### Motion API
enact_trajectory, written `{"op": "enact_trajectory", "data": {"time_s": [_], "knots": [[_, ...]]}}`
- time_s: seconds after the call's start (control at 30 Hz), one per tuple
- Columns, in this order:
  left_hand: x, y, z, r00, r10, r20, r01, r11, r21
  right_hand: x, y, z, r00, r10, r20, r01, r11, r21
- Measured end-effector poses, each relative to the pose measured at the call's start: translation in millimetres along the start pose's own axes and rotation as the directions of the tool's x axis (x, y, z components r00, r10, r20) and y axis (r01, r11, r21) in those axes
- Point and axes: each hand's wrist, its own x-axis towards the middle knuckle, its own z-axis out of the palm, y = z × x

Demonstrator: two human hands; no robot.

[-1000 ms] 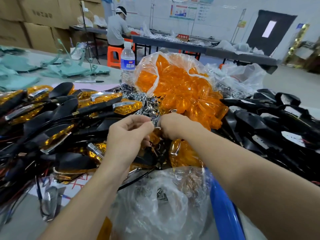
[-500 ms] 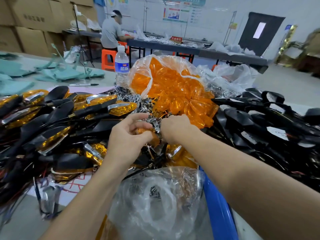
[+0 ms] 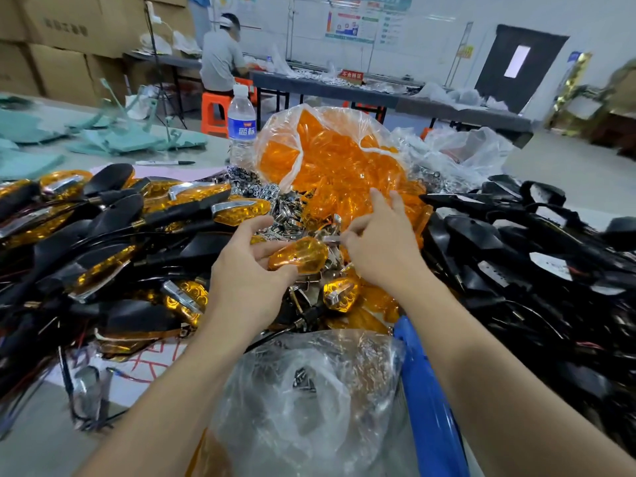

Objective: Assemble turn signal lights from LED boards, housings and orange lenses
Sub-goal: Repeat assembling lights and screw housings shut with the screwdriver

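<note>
Newly raised into view, an orange lens [image 3: 297, 258] sits gripped in the left hand [image 3: 247, 280]; the right hand [image 3: 382, 251] pinches a chrome strip [image 3: 331, 238], likely fitted next.

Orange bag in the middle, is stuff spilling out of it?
Yes. The clear bag gapes open, and orange lenses spill from it onto the shiny metal clips. The left hand holds one lens, the right hand pinches one clip. Nothing looks broken.

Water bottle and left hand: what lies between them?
In the head view, a heap of small silver metal parts and one assembled light lie between the water bottle and the left hand, which holds an orange lens.
</note>
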Motion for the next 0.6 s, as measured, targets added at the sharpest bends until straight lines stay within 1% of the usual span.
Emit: {"op": "enact_trajectory", "data": {"time_s": [0.03,0.07,0.1,0.13,0.17,0.23,0.33,0.37,0.43,0.57,0.6], "knots": [[-1,1,1,1.000,-0.020,0.007,0.020,1.000,-0.009,-8,2,-10,1.000,0.017,-0.011,-0.015,0.991,0.129],[-1,1,1,0.999,-0.040,0.016,0.041,0.999,-0.021,-18,4,-17,0.999,0.031,-0.021,-0.023,0.954,0.300],[-2,2,1,0.998,-0.057,0.025,0.058,0.998,-0.033,-30,7,-23,0.999,0.041,-0.028,-0.023,0.881,0.473],[-3,2,2,0.997,-0.069,0.032,0.070,0.997,-0.042,-43,11,-28,0.999,0.042,-0.031,-0.016,0.809,0.588],[-4,2,2,0.996,-0.074,0.045,0.076,0.995,-0.056,-56,13,-29,0.999,0.031,-0.025,-0.007,0.759,0.651],[-8,4,5,0.992,-0.072,0.106,0.084,0.990,-0.116,-75,19,-26,1.000,-0.015,0.027,-0.010,0.669,0.744],[-13,5,12,0.977,-0.039,0.212,0.085,0.973,-0.214,-90,25,-16,0.988,-0.061,0.141,-0.089,0.519,0.850],[-13,5,14,0.973,-0.036,0.230,0.094,0.965,-0.245,-91,28,-14,0.987,-0.052,0.153,-0.108,0.491,0.865],[-14,5,19,0.964,-0.049,0.262,0.125,0.951,-0.284,-95,32,-10,0.990,-0.014,0.137,-0.115,0.467,0.877],[-14,0,22,0.955,-0.059,0.292,0.149,0.943,-0.296,-100,40,-7,0.989,0.052,0.136,-0.145,0.370,0.918],[-14,-1,22,0.953,-0.059,0.296,0.150,0.943,-0.296,-101,42,-6,0.989,0.051,0.139,-0.148,0.362,0.920]]}}
